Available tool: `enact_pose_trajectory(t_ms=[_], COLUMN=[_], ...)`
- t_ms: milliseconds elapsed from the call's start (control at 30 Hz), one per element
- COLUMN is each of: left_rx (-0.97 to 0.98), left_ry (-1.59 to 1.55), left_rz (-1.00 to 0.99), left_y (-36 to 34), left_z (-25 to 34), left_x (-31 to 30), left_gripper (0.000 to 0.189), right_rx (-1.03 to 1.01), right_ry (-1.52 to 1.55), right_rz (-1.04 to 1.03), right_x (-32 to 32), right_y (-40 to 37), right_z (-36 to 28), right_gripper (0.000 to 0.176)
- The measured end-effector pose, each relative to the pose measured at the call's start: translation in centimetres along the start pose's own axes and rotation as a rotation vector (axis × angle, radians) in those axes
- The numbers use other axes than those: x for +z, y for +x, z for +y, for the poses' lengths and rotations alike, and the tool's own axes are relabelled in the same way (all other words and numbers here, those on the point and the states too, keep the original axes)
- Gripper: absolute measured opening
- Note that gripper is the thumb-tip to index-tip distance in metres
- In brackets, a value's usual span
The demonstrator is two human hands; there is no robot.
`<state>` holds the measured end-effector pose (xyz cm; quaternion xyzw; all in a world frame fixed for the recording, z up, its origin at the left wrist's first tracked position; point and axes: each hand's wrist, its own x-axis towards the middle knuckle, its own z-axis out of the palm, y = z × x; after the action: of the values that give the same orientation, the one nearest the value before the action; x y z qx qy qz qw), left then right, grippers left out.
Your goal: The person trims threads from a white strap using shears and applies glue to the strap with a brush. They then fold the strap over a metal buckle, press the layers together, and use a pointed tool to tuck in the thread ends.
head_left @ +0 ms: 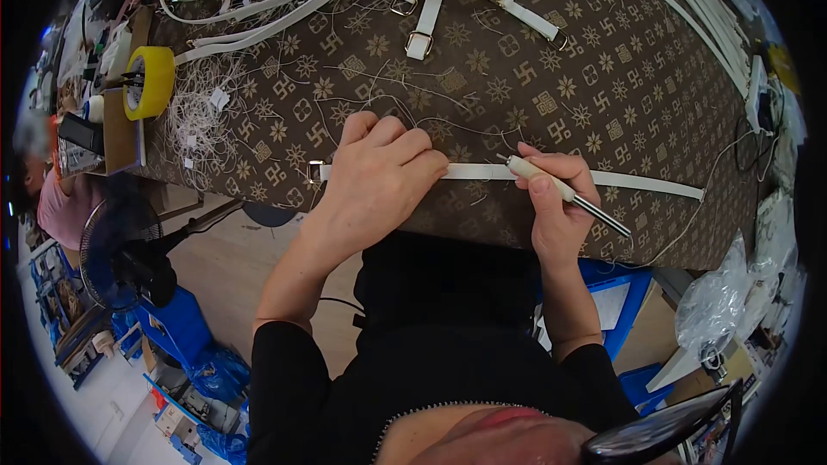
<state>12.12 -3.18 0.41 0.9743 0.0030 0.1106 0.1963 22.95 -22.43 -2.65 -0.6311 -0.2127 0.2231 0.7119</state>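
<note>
A narrow white strap [642, 182] lies across the near part of the patterned brown cloth [482, 103], with a metal buckle [315, 172] at its left end. My left hand [379, 168] rests over the strap just right of the buckle, fingers bent and pressing it down; its palm side is hidden. In my right hand [558, 194] is a pen-like tool [594, 207] with a white and silver handle, gripped between thumb and fingers. The tool's metal tip is at the strap's upper edge. A thin thread [465, 129] curves over the cloth above the strap.
White straps with buckles [419, 43] lie at the back, and more straps [689, 17] at the back right. Yellow tape [149, 82] stands at the left by loose thread scraps [202, 116]. A fan [125, 254] is below left. Another person [65, 211] is at the far left.
</note>
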Motion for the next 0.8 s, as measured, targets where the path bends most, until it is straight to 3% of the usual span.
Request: enact_pose_trajectory(t_ms=[267,333,800], left_rx=[-0.034,-0.036,-0.059], left_ry=[-0.07,-0.076,-0.144], left_rz=[0.105,0.117,0.118], left_y=[-0.6,-0.8,-0.5], left_z=[0.5,0.3,0.1], left_x=[1.5,1.8,2.1], left_gripper=[0.021,0.021,0.021], right_rx=[-0.118,-0.294,-0.231], right_ry=[-0.149,-0.46,-0.634], right_rz=[-0.07,-0.127,-0.159], right_x=[0.8,0.4,0.9], right_y=[0.6,0.5,0.5], right_z=[-0.7,-1.0,-1.1], right_gripper=[0.015,0.018,0.019])
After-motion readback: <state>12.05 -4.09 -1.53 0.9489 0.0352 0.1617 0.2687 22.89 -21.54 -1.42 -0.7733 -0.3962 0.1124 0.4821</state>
